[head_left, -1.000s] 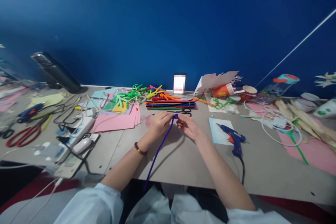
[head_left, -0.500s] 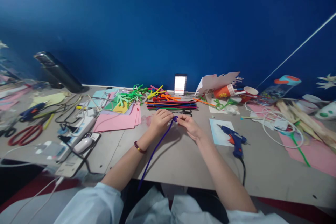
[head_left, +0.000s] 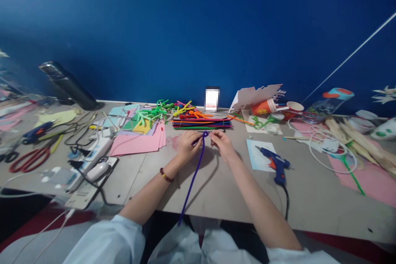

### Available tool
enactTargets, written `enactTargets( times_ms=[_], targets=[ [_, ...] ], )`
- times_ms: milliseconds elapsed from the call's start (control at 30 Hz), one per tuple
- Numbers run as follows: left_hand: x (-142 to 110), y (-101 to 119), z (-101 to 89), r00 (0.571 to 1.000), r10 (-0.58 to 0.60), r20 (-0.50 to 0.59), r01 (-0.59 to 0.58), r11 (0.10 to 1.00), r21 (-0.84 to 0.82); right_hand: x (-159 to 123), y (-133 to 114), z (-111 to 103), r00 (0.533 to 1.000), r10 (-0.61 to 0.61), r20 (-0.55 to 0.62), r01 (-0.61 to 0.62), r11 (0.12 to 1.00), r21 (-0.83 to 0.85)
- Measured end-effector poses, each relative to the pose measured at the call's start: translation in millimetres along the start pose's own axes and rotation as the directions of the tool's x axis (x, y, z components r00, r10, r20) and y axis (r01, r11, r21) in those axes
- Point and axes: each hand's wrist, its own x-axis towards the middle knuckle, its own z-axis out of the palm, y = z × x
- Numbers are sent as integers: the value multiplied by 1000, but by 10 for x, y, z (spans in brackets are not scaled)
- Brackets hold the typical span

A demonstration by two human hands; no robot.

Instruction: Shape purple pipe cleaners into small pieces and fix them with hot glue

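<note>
A purple pipe cleaner [head_left: 195,177] has a small curled loop at its top end, and its long straight tail hangs down past the table's front edge. My left hand [head_left: 188,145] is closed on the pipe cleaner just beside the loop. A little right of the loop, my right hand [head_left: 221,143] has its thumb and fingertips drawn together in a pinch. A narrow gap shows between those fingertips and the loop; whether they hold anything is too small to tell. Beyond both hands lies a bundle of coloured pipe cleaners [head_left: 202,123].
A blue hot glue gun [head_left: 276,163] rests at right on a light blue sheet. Pink paper [head_left: 137,143], a power strip [head_left: 89,161] and red-handled scissors [head_left: 31,160] lie left. Green twisted pipe cleaners [head_left: 151,113] are piled behind. A phone [head_left: 212,100] stands against the wall.
My right fingertips have come off the loop and shifted slightly right. The loop has moved a little up and left, while the tail has swung to the right.
</note>
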Motion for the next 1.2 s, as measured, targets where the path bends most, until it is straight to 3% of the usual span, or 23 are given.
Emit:
enactTargets(
  times_ms=[100, 233, 333, 400, 467, 567, 667, 800, 967, 1200],
  targets=[
    [-4, 55, 6, 999, -35, -10, 35, 999, 16, -11, 11, 11, 997, -81, -9, 79, 992, -103],
    [-13, 103, 27, 997, -74, -20, 75, 995, 58, -9, 43, 12, 997, -75, -24, 71, 987, -148],
    [-12, 134, 39, 991, -136, -4, 136, 989, -50, 4, 53, 11, 998, -55, -36, 51, 992, -112],
    [-5, 159, 49, 969, -247, 15, 246, 951, -186, 8, 48, 13, 999, -36, -23, 34, 996, -85],
    [5, 185, 62, 917, -394, 68, 391, 851, -350, 6, 38, 17, 1000, -19, -3, 19, 998, -63],
    [28, 222, 77, 794, -569, 214, 574, 587, -571, -3, 28, 24, 1000, 3, 14, -3, 1000, -25],
    [51, 256, 67, 686, -653, 321, 654, 361, -664, -4, 32, 23, 999, 32, 16, -32, 999, 43],
    [61, 284, 44, 602, -683, 413, 693, 191, -695, 21, 53, 7, 995, 101, -3, -100, 983, 157],
    [56, 286, 51, 576, -684, 448, 692, 117, -712, 20, 36, 13, 989, 145, -17, -139, 970, 200],
    [55, 300, 69, 600, -666, 444, 668, 111, -736, -35, -15, 79, 990, 140, 4, -138, 971, 195]
  ],
)
